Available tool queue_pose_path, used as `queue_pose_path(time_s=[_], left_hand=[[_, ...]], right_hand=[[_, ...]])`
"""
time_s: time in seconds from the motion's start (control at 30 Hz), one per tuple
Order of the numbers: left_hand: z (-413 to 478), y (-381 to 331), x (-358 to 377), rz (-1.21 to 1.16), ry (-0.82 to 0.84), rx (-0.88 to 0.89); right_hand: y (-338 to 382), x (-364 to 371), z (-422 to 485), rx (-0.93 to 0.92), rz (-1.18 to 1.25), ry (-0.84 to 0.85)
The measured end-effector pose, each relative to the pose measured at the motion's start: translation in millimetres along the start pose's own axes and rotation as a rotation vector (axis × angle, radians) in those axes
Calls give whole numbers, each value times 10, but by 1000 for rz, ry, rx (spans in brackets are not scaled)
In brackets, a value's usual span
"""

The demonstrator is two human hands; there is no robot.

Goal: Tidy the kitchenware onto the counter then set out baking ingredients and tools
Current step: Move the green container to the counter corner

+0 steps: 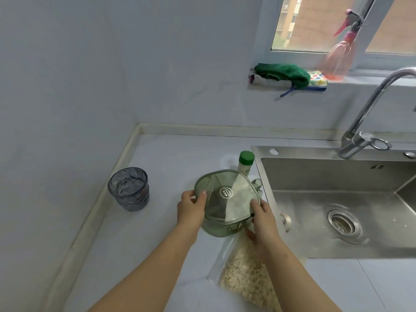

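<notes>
Colander [225, 199], one, between left hand [191, 210] and right hand [263, 219]; one bottle [246, 161], one cup [128, 189]

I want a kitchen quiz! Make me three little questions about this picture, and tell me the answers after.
1. Pick one. What do the left hand and the right hand grip? A) a green basket B) a frying pan C) a red plate
2. True or false: the bottle with the green cap stands upright on the counter, behind the basket.
3. Fill the gap: the dark glass stands on the basket's ____ side.

Key: 1 A. 2 true. 3 left.
</notes>
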State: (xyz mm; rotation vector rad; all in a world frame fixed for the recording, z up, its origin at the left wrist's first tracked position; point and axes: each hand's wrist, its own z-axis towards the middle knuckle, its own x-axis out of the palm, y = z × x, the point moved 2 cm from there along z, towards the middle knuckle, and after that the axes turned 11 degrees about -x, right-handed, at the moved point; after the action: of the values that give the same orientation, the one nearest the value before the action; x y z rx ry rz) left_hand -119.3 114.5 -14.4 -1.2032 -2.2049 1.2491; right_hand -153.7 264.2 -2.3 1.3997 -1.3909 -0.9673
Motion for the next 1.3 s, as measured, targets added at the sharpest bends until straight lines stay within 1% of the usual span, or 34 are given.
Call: queue_pose_path(time_s=[0.07,0.2,0.4,0.5,0.6,0.7,0.77,0.83,0.9,0.97,1.17,1.3], left_hand=[[-8,-18,-8,-38,34,-26],[-90,-46,-35,-289,213,-170],[-223,-26,-130,-358,328,-184],[-222,-97,-214,-407,319,-148],[-228,-173,-275,-487,291,-111],[-248,-227,-329,-538,230,-137],[-264,-262,-374,-576,168,-187],[-278,-294,-407,-595,139,-229],[-283,-317,-443,-569,130,-243],[-283,-336,-501,-536,131,-254],[-265,-321,-666,-442,204,-303],[-269,-339,-738,-387,211,-325]], right_hand=[[-10,-16,26,17,27,13],[-24,9,78,2,3,21],[21,11,41,-43,39,59],[139,71,29,-90,93,106],[288,173,-6,-145,82,181],[394,221,-21,-176,91,222],[432,216,-2,-179,102,194],[465,200,28,-209,93,105],[516,195,50,-257,76,29],[563,209,61,-299,58,21],[639,329,8,-284,-31,158],[561,413,28,-262,-235,168]])
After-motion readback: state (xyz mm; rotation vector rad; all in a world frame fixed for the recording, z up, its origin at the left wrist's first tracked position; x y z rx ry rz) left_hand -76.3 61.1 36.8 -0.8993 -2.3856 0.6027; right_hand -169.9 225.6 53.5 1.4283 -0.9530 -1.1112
